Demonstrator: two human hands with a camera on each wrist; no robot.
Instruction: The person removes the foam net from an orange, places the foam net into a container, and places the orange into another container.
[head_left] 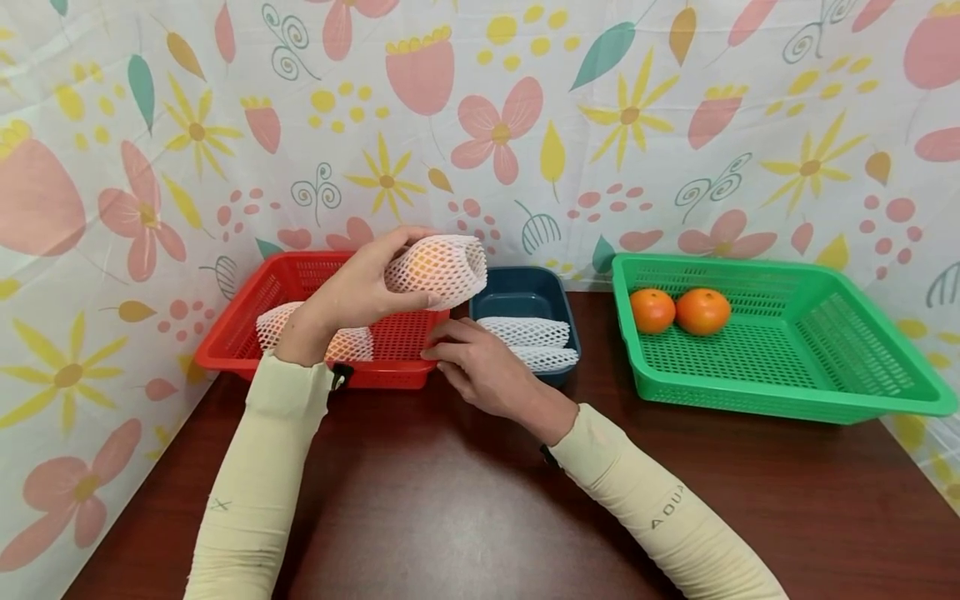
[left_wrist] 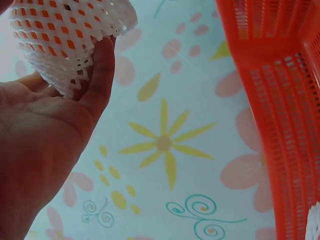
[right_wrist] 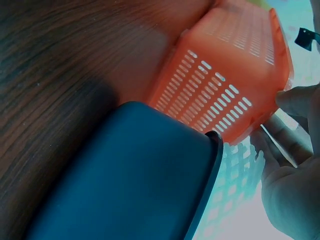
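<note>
- Left hand: holds the netted fruit, thumb on the near side, fingers round the far side. Grip spans the fruit; its orange skin shows through the mesh.
- Netted fruit: held up, overlapping the right end of the red basket in the head view. The sleeve's open end faces right.
- Handling, my read: moderate weight, firm inside, soft springy foam outside. Foam should grip well but can slide on smooth skin, so take it round the middle, through to the fruit, not by the loose end. Squeeze lightly; skin could bruise, mesh could tear.
- Right hand: fingers bent at the right rim of the red basket, a fingertip on it in the right wrist view. Can't tell if it pinches anything.
- Red basket: two more netted pieces, one left, one nearer the middle, partly behind the left arm.
- Blue bin, just beside the red basket: flat white foam sleeves. Very light, floppy; pinch one edge.
- Green basket, well apart on the right: two bare oranges, side by side at its left end. Likely smoother, so cup them.
</note>
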